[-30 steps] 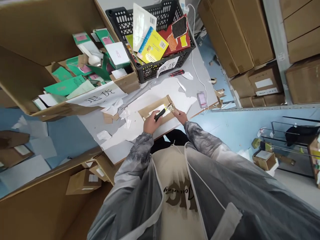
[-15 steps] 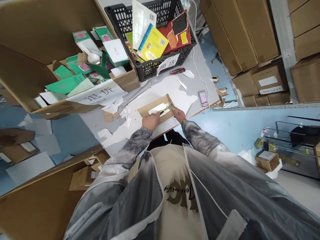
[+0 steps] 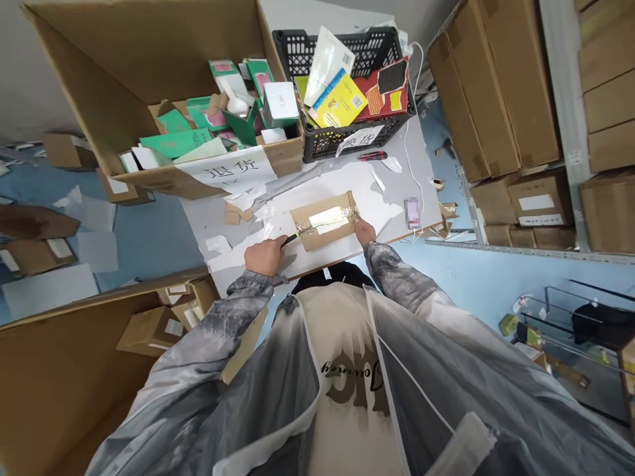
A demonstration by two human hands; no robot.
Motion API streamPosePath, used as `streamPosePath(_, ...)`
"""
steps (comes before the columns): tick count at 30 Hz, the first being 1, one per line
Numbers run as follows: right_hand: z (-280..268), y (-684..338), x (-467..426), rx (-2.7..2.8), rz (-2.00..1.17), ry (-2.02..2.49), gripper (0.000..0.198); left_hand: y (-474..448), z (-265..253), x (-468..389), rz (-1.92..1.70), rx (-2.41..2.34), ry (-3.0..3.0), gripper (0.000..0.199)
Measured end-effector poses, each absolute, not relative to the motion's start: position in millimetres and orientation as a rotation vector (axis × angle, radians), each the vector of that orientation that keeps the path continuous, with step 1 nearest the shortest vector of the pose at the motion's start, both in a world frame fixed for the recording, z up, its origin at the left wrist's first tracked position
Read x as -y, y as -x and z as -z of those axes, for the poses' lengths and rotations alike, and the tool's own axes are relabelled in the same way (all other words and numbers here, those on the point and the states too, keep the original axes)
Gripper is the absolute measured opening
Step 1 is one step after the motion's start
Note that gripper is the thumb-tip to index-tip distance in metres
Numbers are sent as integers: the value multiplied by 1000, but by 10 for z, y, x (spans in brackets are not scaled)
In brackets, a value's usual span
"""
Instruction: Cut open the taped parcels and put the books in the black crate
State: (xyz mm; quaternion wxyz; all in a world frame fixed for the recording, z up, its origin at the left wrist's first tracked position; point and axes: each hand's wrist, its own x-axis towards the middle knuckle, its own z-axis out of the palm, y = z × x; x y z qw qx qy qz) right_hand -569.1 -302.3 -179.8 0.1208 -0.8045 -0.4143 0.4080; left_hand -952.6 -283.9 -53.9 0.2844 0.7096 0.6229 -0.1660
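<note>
On the table in front of me lies a small cardboard box [image 3: 317, 239] with a white label [image 3: 328, 220] and shiny clear tape across its top. A thin dark line runs along the tape. My left hand [image 3: 264, 256] is closed around a dark-handled utility knife [image 3: 289, 240], whose front end is at the box's left end. At the opposite end, my right hand [image 3: 366, 232] grips the box's edge with closed fingers.
Behind the box stand a large open carton [image 3: 163, 39] of green and white boxes and a black crate [image 3: 310, 142] of books. A red-and-black cutter [image 3: 372, 156], paper scraps and a phone [image 3: 412, 213] lie on the table [image 3: 391, 182]. Another open carton [image 3: 64, 370] is at lower left.
My left hand has drawn the knife leftward along the box top, from near the right end to the left end. My right hand stays at the right end. The view has shifted.
</note>
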Motion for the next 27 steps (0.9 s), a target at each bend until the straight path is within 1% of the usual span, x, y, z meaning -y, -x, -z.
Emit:
streamPosePath(2,1728,5722,2965,1206,-1039,2536,94,9470,550,2875,389,-1693,-1851,40)
streamPosePath(3,1687,5743,2926,1290,-930,2587,98,9432,563,2897,363,-1705,-1833,40)
streamPosePath(5,1599,5794,2821,1654,-727,2528,107,9358,598,2949,317,-1727,-1800,41)
streamPosePath(6,1555,5823,2753,1889,-665,2420,110,9326,619,2979,294,-1742,-1783,42)
streamPosePath(8,1474,5885,2588,2338,-665,2099,116,9274,668,3043,245,-1774,-1742,42)
streamPosePath(11,1392,5968,2313,2735,-740,1747,121,9214,744,3135,185,-1812,-1681,44)
streamPosePath(14,1357,6031,2084,2827,-730,1704,118,9160,795,3207,147,-1832,-1659,46)
streamPosePath(19,1308,6126,1883,2942,-617,1758,115,9110,771,3268,136,-1839,-1654,50)
streamPosePath(23,1244,6193,1841,3112,-416,1730,109,9140,754,3334,122,-1818,-1660,54)
streamPosePath(27,1202,6252,1896,3189,-243,1740,103,9221,907,3555,14,-1816,-1559,54)
